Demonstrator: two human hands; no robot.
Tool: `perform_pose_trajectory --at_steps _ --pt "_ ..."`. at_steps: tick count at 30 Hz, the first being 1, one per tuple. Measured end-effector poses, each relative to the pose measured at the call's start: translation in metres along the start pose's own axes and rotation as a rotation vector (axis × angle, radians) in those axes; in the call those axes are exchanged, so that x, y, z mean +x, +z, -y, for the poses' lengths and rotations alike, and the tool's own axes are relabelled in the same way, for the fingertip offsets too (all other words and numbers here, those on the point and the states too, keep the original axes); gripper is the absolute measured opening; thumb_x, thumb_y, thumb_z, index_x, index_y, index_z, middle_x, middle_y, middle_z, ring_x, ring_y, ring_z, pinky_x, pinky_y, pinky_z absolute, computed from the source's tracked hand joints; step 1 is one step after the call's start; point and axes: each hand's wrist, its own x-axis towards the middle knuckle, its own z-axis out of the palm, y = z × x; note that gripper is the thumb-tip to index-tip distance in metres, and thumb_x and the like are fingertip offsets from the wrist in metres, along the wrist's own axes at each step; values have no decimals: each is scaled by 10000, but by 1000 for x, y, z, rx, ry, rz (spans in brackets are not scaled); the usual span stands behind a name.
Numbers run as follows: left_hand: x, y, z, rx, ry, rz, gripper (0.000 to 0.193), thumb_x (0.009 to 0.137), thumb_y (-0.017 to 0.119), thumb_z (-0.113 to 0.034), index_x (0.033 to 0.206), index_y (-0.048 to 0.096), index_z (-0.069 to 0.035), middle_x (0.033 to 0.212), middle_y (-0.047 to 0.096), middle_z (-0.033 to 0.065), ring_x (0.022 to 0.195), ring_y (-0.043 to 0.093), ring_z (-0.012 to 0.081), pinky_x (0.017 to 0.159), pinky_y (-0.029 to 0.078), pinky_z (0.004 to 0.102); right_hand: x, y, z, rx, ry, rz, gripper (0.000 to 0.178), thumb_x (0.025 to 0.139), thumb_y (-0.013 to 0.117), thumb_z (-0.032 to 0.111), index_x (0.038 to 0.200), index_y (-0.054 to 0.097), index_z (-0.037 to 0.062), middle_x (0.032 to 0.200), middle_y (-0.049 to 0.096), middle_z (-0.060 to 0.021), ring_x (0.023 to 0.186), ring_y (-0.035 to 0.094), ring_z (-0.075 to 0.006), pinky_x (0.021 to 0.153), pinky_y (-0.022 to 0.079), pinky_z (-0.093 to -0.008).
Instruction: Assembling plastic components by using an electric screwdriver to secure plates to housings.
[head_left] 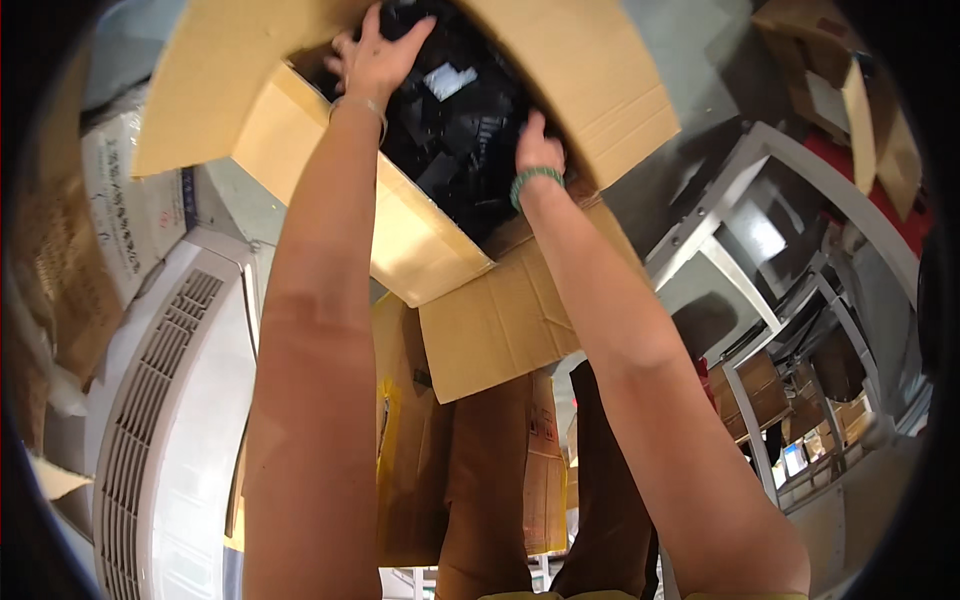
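An open cardboard box (430,250) with its flaps folded out stands in front of me, holding a heap of black parts (455,130) that look like plastic. A small whitish piece (448,82) lies on top of the heap. My left hand (375,62) is over the box's far left part, its thumb and fingers spread at the black parts. A thin band circles that wrist. On the right, my right hand (540,150), with a green beaded bracelet, reaches down inside the box beside its right wall. Most of its fingers are hidden, so its grip does not show.
At the left stands a white appliance with a slatted vent (160,420), near a printed white package (125,200). A grey metal frame (740,280) stands at the right. Another open carton (800,50) is at the far right. Below the box is a taped carton (545,470) by my legs.
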Motion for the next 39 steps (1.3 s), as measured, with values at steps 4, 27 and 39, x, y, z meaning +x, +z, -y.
perform_pose_trajectory --at_steps 4,27,39 --pt "-37 -6 -16 -215 16 278 929 707 489 -739 1407 282 -164 1480 112 191 1363 19 386 1039 33 625 -7 14 17 24 105 -98 898 779 327 677 1322 368 -38 1425 241 -228 1307 251 -354 1047 226 -511" --pt "-168 1 -49 -1293 -355 20 496 865 554 -279 1246 441 18 1128 538 104 984 520 161 852 429 259 -102 -27 39 544 -396 140 406 703 625 354 919 650 12 969 630 -215 881 609 -354 794 466 -358" --pt "-251 -169 -108 -1417 -255 60 479 917 433 -304 1308 345 -42 1170 482 132 1014 527 244 874 452 336 -282 -121 79 504 -845 -12 342 696 672 220 947 619 -7 1055 596 -147 1012 489 -344 895 406 -373"
